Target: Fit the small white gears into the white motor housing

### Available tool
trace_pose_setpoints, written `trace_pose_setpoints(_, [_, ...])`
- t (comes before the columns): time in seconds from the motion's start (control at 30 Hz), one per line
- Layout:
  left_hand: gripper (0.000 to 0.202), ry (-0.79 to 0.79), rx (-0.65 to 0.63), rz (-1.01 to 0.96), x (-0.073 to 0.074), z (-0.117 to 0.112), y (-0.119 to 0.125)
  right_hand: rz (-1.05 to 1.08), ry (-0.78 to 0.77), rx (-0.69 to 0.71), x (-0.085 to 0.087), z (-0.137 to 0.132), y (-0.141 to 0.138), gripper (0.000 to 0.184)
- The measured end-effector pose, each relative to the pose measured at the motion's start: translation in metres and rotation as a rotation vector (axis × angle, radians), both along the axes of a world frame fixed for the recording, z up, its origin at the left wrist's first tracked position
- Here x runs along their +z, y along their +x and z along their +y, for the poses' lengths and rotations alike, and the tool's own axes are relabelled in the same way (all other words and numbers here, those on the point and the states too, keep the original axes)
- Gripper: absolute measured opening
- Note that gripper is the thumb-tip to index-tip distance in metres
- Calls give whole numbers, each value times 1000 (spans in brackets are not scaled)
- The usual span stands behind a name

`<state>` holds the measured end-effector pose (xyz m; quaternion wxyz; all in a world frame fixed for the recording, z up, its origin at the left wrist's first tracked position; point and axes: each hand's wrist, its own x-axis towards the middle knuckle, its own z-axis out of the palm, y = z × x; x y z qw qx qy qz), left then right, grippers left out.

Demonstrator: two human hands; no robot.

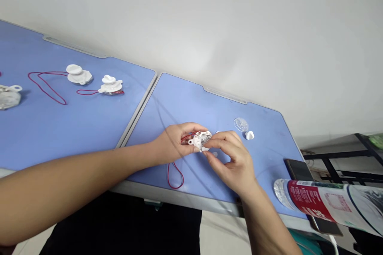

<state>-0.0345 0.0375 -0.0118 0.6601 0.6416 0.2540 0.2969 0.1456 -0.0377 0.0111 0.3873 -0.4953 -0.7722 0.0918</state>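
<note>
Over the right blue desk (pixel 191 103), both my hands meet on a small white plastic mechanism (pixel 200 139) with red wires. My left hand (pixel 173 143) grips it from the left, fingers curled around it. From the right, my right hand (pixel 231 161) pinches the same part with thumb and forefinger. A red wire loop (pixel 175 175) trails from the part toward the desk's near edge. Just beyond my right hand lie a clear round cover (pixel 241 124) and a small white knob (pixel 249 135).
On the left desk (pixel 60 127) lie two white mechanisms (pixel 78 74) (pixel 110 85) with red wires and another part (pixel 8 96) at the far left. A phone (pixel 299 170) and a plastic bottle (pixel 326 204) lie at the right edge. A dark metal frame (pixel 344 159) stands beyond.
</note>
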Motion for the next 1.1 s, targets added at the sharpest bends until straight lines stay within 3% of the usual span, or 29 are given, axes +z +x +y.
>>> trace_pose_setpoints(0.33, [41,26,16,28,2,-1,0,-19,11,-20,-1,-1,-1,16])
trace_pose_setpoints(0.8, [41,-62,17,5,1,-2,1,-98,47,-88,-4,0,-1,10])
trace_pose_setpoints(1.1, [45,-71,17,26,0,0,0,-65,40,-40,-7,2,2,10])
